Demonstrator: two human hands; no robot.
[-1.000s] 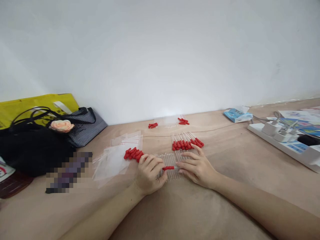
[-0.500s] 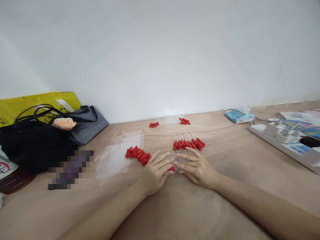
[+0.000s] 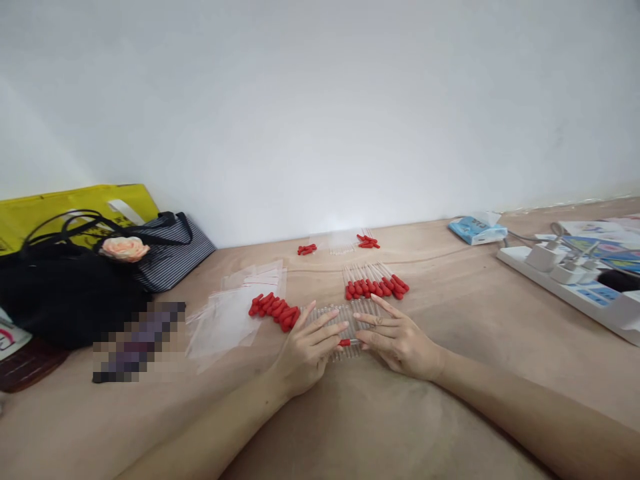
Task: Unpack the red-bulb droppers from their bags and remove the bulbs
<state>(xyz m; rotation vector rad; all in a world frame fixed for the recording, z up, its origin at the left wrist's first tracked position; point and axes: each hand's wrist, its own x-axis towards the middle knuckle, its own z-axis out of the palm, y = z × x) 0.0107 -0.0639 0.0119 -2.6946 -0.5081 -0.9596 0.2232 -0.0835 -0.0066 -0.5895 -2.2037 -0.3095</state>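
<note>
My left hand (image 3: 311, 347) pinches a red rubber bulb (image 3: 345, 343) between thumb and fingers. My right hand (image 3: 400, 340) pinches a thin clear glass tube (image 3: 355, 342), whose end meets the bulb; whether it sits inside the bulb I cannot tell. Beneath both hands lies a row of clear glass tubes (image 3: 345, 313), partly covered by my fingers. Beside my left hand is a pile of loose red bulbs (image 3: 274, 309). Just beyond my right hand, several glass droppers (image 3: 375, 283) with red bulbs on lie side by side, bulbs toward me.
Clear zip bags (image 3: 230, 320) lie spread at the left. Against the wall are more red bulbs (image 3: 368, 241) and tubes (image 3: 342, 244). Bags (image 3: 173, 257) stand far left. A tissue pack (image 3: 477, 230) and a power strip (image 3: 565, 277) with plugs are at the right.
More of the red bulb shows between my hands, now with the glass tube visible at its end. My fingertips have shifted slightly. The piles around them stay as they were.
</note>
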